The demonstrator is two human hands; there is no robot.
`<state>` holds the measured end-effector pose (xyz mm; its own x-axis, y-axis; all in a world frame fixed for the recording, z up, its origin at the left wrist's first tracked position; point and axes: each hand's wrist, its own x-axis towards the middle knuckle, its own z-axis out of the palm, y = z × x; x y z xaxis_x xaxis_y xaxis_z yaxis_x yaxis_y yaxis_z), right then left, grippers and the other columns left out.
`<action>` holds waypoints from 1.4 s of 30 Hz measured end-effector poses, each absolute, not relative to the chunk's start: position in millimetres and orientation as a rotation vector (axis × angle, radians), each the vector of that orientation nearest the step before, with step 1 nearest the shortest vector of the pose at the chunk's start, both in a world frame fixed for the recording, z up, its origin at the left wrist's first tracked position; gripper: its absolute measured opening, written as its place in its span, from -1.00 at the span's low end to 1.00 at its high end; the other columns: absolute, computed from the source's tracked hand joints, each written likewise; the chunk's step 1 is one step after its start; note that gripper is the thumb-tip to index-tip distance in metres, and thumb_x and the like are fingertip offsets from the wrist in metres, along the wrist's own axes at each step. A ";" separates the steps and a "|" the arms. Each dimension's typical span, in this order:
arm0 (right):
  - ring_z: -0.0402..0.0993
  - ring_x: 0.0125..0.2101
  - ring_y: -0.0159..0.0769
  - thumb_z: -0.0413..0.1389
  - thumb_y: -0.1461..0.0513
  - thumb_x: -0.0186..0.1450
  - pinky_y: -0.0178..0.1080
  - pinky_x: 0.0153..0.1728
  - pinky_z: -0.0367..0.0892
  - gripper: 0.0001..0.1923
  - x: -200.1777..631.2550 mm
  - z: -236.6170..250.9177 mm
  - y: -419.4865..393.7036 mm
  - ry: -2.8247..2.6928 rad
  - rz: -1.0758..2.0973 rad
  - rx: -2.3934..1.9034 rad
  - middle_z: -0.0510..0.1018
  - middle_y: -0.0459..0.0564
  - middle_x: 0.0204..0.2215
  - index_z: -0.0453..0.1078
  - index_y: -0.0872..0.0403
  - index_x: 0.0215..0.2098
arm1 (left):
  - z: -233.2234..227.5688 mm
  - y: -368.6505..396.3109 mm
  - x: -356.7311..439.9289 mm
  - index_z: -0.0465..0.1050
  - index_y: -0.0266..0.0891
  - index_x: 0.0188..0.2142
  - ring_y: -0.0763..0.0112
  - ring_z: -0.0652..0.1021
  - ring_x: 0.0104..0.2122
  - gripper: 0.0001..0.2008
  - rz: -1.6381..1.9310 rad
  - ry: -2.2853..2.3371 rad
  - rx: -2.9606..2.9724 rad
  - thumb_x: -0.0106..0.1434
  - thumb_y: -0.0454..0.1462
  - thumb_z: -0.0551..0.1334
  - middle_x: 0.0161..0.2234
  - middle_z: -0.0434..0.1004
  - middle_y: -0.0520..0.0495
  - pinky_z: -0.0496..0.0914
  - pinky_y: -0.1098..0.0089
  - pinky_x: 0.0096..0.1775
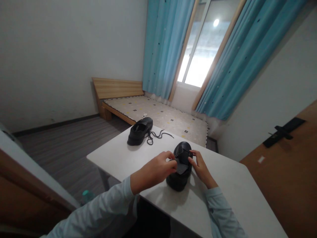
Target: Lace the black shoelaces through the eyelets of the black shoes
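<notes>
A black shoe stands on the white table right in front of me, toe pointing away. My left hand pinches its tongue or upper from the left. On the right side, my right hand grips the upper near the lace holes. A second black shoe sits farther back on the table, with a loose black lace trailing from it to the right. Both my sleeves are light blue.
Behind the table lies a low wooden bed with a patterned mattress. Blue curtains frame a bright window. A brown wooden door with a black handle is at the right. Dark floor lies to the left.
</notes>
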<state>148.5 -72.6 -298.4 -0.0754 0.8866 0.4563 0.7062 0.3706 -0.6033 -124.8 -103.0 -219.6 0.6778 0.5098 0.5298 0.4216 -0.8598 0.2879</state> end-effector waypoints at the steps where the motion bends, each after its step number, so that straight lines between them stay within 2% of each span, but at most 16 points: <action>1: 0.27 -0.01 -0.13 -0.02 0.02 0.29 0.00 0.06 0.19 -0.62 148.4 -298.4 -72.7 -1.835 0.286 -1.388 0.34 0.07 -0.07 0.19 0.01 0.00 | -217.2 -104.4 -125.2 0.41 -0.22 -0.23 0.42 0.44 -0.20 -0.90 0.889 0.764 2.677 0.25 -0.30 0.16 -0.15 0.37 -0.08 0.37 0.44 -0.15; 3: 0.26 -0.01 -0.13 -0.02 0.02 0.29 0.00 0.06 0.18 -0.62 147.9 -298.1 -73.1 -1.838 0.292 -1.386 0.34 0.07 -0.07 0.18 0.01 0.00 | -213.1 -105.3 -124.4 0.43 -0.22 -0.26 0.44 0.47 -0.23 -0.88 0.821 0.779 2.576 0.25 -0.24 0.18 -0.16 0.39 -0.07 0.37 0.46 -0.16; 6: 0.26 0.00 -0.13 -0.02 0.02 0.29 0.01 0.07 0.18 -0.62 147.2 -297.3 -74.1 -1.835 0.295 -1.391 0.34 0.07 -0.06 0.18 0.01 0.01 | -209.7 -99.2 -118.8 0.46 -0.24 -0.36 0.44 0.49 -0.30 -0.73 0.786 0.869 2.484 0.25 -0.09 0.16 -0.24 0.42 -0.06 0.36 0.45 -0.21; 9: 0.26 -0.01 -0.12 -0.02 0.02 0.29 0.01 0.06 0.19 -0.61 147.4 -296.6 -74.5 -1.829 0.299 -1.402 0.33 0.07 -0.06 0.18 0.01 0.01 | -208.8 -85.9 -108.9 0.46 -0.26 -0.41 0.42 0.49 -0.34 -0.67 0.798 0.983 2.434 0.27 -0.06 0.11 -0.32 0.46 -0.06 0.34 0.46 -0.26; 16: 0.28 -0.02 -0.12 -0.01 0.02 0.28 0.01 0.05 0.21 -0.60 149.4 -296.6 -74.4 -1.826 0.299 -1.398 0.34 0.07 -0.05 0.18 0.01 0.01 | -209.8 -62.3 -88.7 0.39 -0.23 -0.23 0.31 0.52 -0.40 -0.73 0.529 1.144 2.377 0.16 -0.10 0.21 -0.42 0.51 -0.05 0.30 0.44 -0.40; 19: 0.29 -0.02 -0.12 -0.01 0.02 0.28 0.01 0.04 0.22 -0.61 148.1 -296.2 -75.5 -1.826 0.290 -1.389 0.35 0.07 -0.06 0.19 0.01 0.01 | -210.3 -59.5 -86.1 0.37 -0.23 -0.21 0.32 0.52 -0.41 -0.76 0.508 1.091 2.353 0.11 -0.20 0.23 -0.44 0.50 -0.02 0.28 0.46 -0.41; 25: 0.30 -0.03 -0.12 0.00 0.02 0.27 0.01 0.03 0.23 -0.62 146.6 -294.1 -75.8 -1.825 0.289 -1.386 0.37 0.06 -0.08 0.21 0.01 -0.01 | -209.2 -60.3 -86.0 0.34 -0.23 -0.21 0.37 0.49 -0.43 -0.75 0.550 0.950 2.430 0.08 -0.39 0.15 -0.44 0.48 0.00 0.24 0.49 -0.44; 33: 0.30 -0.04 -0.13 0.00 0.01 0.27 -0.01 0.02 0.23 -0.61 149.6 -295.4 -74.8 -1.820 0.294 -1.396 0.37 0.06 -0.08 0.22 0.01 -0.01 | -199.0 -64.2 -93.3 0.33 -0.22 -0.22 0.41 0.46 -0.43 -0.77 0.566 0.869 2.443 0.10 -0.40 0.11 -0.42 0.46 0.02 0.21 0.50 -0.44; 42: 0.32 -0.04 -0.12 0.00 0.00 0.27 0.01 0.02 0.24 -0.60 146.5 -294.9 -77.6 -1.802 0.290 -1.400 0.37 0.06 -0.07 0.22 0.01 -0.01 | -170.2 -62.8 -143.1 0.35 -0.22 -0.22 0.48 0.43 -0.48 -0.81 0.539 0.762 2.452 0.13 -0.34 0.17 -0.48 0.42 0.08 0.21 0.51 -0.41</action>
<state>146.5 -77.6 -294.9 -0.0494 0.8886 0.4561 0.7007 0.3562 -0.6181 -143.1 -62.8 -170.2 0.7634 0.6089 0.2154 0.4056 -0.7115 0.5739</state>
